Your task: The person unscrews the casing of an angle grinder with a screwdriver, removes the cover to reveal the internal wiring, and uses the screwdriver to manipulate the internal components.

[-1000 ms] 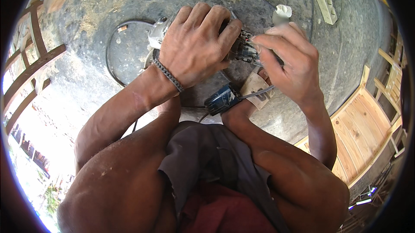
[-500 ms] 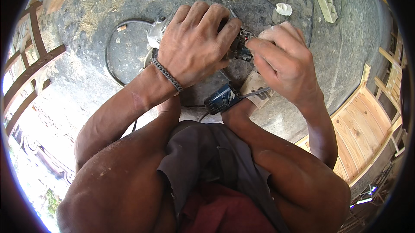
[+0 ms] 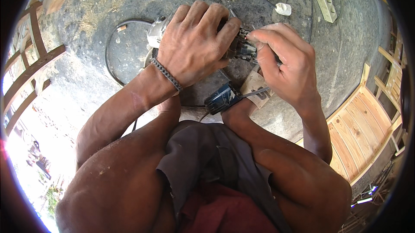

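Note:
My left hand (image 3: pixel 192 45), with a dark braided bracelet at its wrist, is wrapped over the body of an angle grinder. The tool's silver head (image 3: pixel 156 33) shows on the left, and its opened rear end (image 3: pixel 245 49) with bare inner parts faces right. Thumb and forefinger of my right hand (image 3: pixel 285 58) are pinched together at that end; what they hold is too small to name. Below lies a blue housing piece (image 3: pixel 223 98) with a grey cord (image 3: pixel 255 93) by it, close to my foot. My palm hides the grinder's middle.
A white multi-socket power strip (image 3: pixel 324 2) and a white plug-like piece (image 3: pixel 283 9) lie on the stained grey floor. A black cable (image 3: pixel 108 56) loops left of the grinder. Wooden frames (image 3: pixel 36 69) stand at left, and a slatted wooden piece (image 3: pixel 361 127) at right.
My right hand has shifted slightly and its wrist has turned, with the fingertips still at the grinder's opened end. The left hand has stayed in place.

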Demonstrator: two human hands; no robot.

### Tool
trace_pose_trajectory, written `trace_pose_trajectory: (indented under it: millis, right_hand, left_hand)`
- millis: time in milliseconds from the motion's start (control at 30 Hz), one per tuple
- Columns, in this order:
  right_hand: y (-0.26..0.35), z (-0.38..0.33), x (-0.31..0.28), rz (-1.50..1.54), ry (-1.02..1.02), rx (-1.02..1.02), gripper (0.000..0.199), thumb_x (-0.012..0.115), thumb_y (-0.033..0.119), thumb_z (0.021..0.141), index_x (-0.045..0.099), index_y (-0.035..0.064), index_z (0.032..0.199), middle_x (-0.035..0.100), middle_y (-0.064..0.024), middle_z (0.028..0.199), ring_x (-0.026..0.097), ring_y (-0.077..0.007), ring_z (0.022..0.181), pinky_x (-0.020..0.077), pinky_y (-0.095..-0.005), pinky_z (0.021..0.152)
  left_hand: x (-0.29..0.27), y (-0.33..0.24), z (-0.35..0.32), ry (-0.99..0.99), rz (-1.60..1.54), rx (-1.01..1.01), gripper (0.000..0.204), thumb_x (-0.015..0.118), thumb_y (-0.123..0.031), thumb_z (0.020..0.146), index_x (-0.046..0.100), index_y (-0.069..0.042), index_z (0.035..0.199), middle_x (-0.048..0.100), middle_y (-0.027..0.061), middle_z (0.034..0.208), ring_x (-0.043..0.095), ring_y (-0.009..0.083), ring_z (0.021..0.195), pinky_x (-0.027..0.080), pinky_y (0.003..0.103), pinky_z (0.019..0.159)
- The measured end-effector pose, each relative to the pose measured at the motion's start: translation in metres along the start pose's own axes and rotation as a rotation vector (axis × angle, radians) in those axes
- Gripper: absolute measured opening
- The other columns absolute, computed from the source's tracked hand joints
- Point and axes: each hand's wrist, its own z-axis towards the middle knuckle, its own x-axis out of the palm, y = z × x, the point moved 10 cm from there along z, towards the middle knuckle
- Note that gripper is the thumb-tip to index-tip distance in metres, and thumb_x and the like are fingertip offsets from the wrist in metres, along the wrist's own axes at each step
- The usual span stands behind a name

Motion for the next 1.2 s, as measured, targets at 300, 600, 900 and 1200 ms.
trace_pose_trajectory:
  millis: [300, 600, 900, 1200]
  right_hand:
    - [0.001, 0.004, 0.005, -0.055, 0.015, 0.06, 0.02, 0.075, 0.003, 0.075, 0.069, -0.0021, 0.094, 0.066, -0.0117, 0.088, 0.066, -0.0272, 0.079, 0.0528, -0.0352, 0.068]
    - [0.019, 0.008, 0.014, -0.312, 0.08, -0.059, 0.018, 0.076, 0.002, 0.07, 0.068, 0.0001, 0.086, 0.063, -0.0085, 0.081, 0.062, -0.0264, 0.075, 0.0513, -0.0368, 0.067]
    - [0.022, 0.012, 0.023, -0.333, 0.22, -0.182, 0.019, 0.077, 0.002, 0.071, 0.068, 0.0004, 0.087, 0.064, -0.0094, 0.086, 0.062, -0.0261, 0.077, 0.0514, -0.0358, 0.068]
    - [-0.045, -0.009, 0.014, 0.717, 0.121, 0.441, 0.015, 0.067, -0.003, 0.09, 0.07, -0.0056, 0.104, 0.067, -0.0076, 0.099, 0.063, -0.0112, 0.087, 0.053, -0.0236, 0.071]
  left_hand:
    - [0.001, 0.0, 0.0, 0.012, 0.013, 0.006, 0.07, 0.086, -0.025, 0.054, 0.062, -0.013, 0.119, 0.057, 0.005, 0.111, 0.056, 0.0268, 0.101, 0.044, 0.041, 0.083]
    - [0.002, -0.001, 0.001, -0.01, 0.0, 0.028, 0.066, 0.085, -0.026, 0.055, 0.062, -0.012, 0.116, 0.058, 0.0047, 0.11, 0.057, 0.0258, 0.1, 0.045, 0.04, 0.082]
    - [0.005, 0.002, 0.001, 0.002, 0.013, 0.027, 0.067, 0.085, -0.026, 0.054, 0.062, -0.013, 0.116, 0.058, 0.0046, 0.11, 0.057, 0.0255, 0.1, 0.045, 0.04, 0.081]
    - [-0.001, 0.004, 0.003, 0.0, 0.037, 0.036, 0.06, 0.086, -0.027, 0.056, 0.064, -0.009, 0.109, 0.057, 0.0056, 0.1, 0.057, 0.0218, 0.096, 0.045, 0.036, 0.082]
